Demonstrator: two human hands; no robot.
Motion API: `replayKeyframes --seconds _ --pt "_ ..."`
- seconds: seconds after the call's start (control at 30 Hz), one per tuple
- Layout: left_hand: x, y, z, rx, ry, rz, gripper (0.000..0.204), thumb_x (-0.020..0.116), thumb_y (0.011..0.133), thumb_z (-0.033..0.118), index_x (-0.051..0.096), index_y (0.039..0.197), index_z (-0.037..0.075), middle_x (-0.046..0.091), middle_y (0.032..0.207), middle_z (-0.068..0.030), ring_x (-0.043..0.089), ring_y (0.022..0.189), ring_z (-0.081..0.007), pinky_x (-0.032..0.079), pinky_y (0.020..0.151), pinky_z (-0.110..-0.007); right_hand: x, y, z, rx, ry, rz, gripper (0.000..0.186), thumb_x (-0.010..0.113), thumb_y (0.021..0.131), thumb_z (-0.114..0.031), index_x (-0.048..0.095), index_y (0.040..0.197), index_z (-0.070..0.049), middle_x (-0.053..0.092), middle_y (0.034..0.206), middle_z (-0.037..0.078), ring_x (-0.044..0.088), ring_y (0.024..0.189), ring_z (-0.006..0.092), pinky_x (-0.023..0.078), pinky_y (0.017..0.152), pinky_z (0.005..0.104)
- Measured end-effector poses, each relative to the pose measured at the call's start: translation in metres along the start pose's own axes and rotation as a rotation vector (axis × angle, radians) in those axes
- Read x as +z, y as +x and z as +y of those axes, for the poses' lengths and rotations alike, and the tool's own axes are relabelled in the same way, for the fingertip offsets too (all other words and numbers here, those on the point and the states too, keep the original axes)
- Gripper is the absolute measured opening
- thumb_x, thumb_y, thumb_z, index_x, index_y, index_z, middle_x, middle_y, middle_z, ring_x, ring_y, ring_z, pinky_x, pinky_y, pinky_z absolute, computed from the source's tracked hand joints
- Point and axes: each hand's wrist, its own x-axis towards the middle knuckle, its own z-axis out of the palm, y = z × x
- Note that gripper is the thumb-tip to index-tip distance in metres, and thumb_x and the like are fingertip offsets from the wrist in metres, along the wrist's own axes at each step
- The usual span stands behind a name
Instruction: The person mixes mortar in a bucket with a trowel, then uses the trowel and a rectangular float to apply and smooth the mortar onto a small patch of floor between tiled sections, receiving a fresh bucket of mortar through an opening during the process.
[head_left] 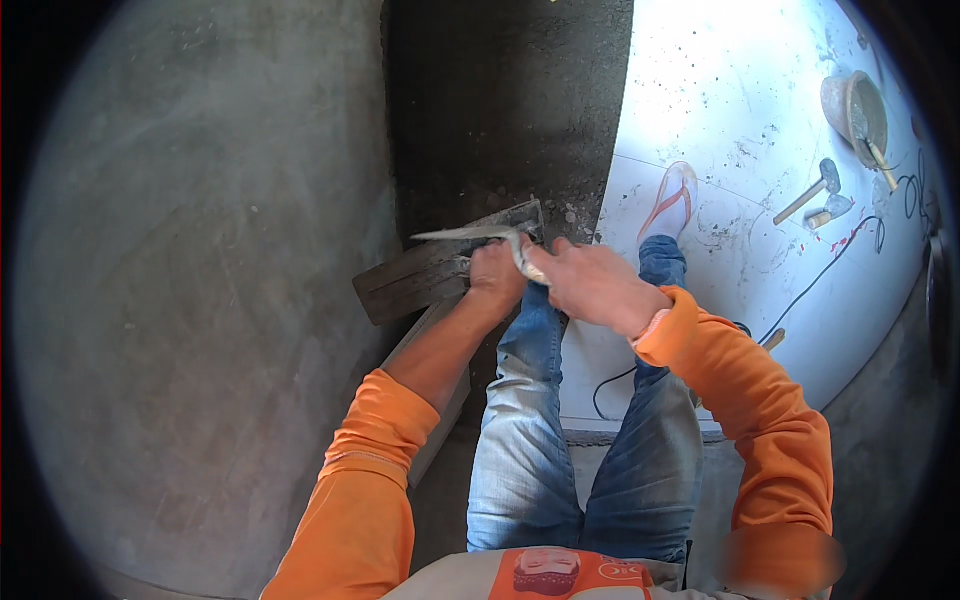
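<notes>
My left hand (497, 272) is closed at the handle of a plastering float (405, 284), a long flat board smeared with grey; the fingers hide most of the handle. To its right, my right hand (595, 287) grips a trowel (470, 233) by its handle. The trowel's blade shows nearly edge-on as a thin pale strip pointing left above the float. Both hands are close together over my left leg, and I cannot tell whether trowel and float touch.
Smooth grey plaster (210, 250) fills the left side. A dark rough strip (500, 100) borders white flooring (735, 90) at right, where my sandalled foot (668, 200) stands. Farther right are a bucket (850, 112), a mallet (806, 194), a small trowel (832, 210) and a black cable (818, 283).
</notes>
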Motion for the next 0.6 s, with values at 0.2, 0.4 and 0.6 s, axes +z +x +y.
replayKeyframes --seconds 0.2,0.4,0.6 --pt "0.004 -0.006 -0.004 0.05 0.052 0.069 0.01 0.053 0.082 0.011 0.059 0.088 0.005 0.066 0.084 -0.0142 0.068 0.077 -0.0295 0.056 0.062 -0.04 0.005 0.014 0.059 0.085 -0.19 -0.07 0.049 0.064 0.076 -0.009 0.048 0.121 -0.003 0.064 0.088 0.02 0.064 0.085 0.0376 0.052 0.073 0.045" --pt "0.005 0.001 -0.031 0.031 0.115 0.175 0.008 0.056 0.08 0.01 0.058 0.087 0.006 0.067 0.081 -0.0124 0.069 0.073 -0.0271 0.056 0.059 -0.038 -0.015 0.001 0.064 0.266 -0.176 -0.119 0.035 0.06 0.079 -0.012 0.053 0.113 -0.007 0.066 0.089 0.018 0.066 0.086 0.0343 0.053 0.074 0.0444" --pt "0.009 -0.005 -0.03 0.145 0.186 0.268 0.005 0.058 0.078 0.013 0.06 0.081 0.01 0.065 0.075 -0.0072 0.067 0.068 -0.0229 0.055 0.055 -0.036 -0.031 0.02 0.035 -0.132 -0.057 0.021 0.031 0.066 0.077 -0.02 0.057 0.106 -0.014 0.067 0.087 0.014 0.066 0.084 0.0339 0.053 0.073 0.0446"
